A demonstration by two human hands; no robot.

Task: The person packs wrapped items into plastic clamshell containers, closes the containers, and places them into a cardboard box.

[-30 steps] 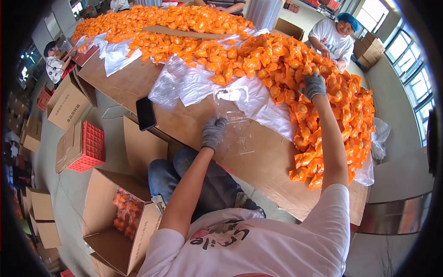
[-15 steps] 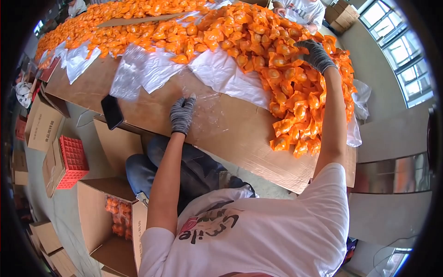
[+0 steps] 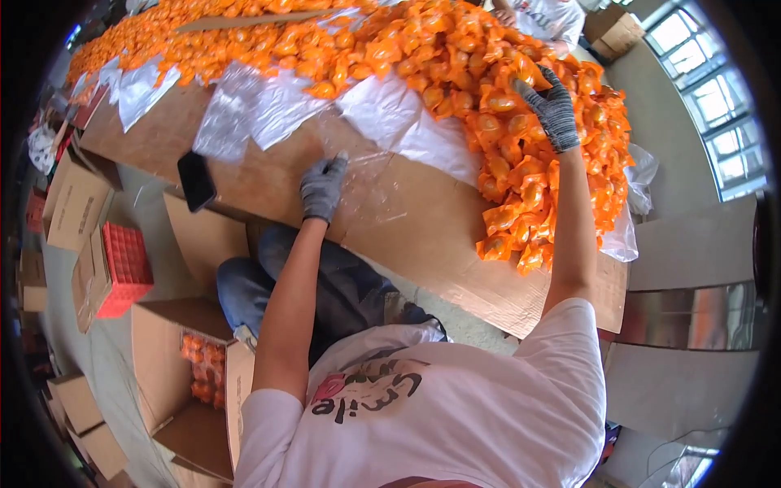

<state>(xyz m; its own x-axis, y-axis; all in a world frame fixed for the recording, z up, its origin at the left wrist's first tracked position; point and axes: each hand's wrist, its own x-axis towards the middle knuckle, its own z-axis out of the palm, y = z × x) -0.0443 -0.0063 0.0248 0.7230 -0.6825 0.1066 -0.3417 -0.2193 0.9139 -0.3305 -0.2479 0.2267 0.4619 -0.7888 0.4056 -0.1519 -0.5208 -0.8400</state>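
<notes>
My left hand (image 3: 323, 189), in a grey knit glove, is closed at the near edge of a thin clear plastic bag (image 3: 370, 187) lying on the cardboard-covered table (image 3: 423, 244). My right hand (image 3: 553, 111), gloved the same way, reaches into the heap of orange-wrapped packets (image 3: 508, 171). Its thumb and fingers close around one orange packet (image 3: 532, 76) on top of the heap. Each packet has a round, shiny middle and twisted wrapper ends.
A black phone (image 3: 196, 180) lies at the table's near edge, beside clear plastic sheets (image 3: 229, 110). An open carton (image 3: 163, 358) holding orange packets stands on the floor near a red crate (image 3: 126, 268). Another person (image 3: 547, 18) is across the heap.
My right hand has drawn back slightly toward me and to the left, and its fingers now close on a packet. My left hand has stayed almost in place at the plastic.
</notes>
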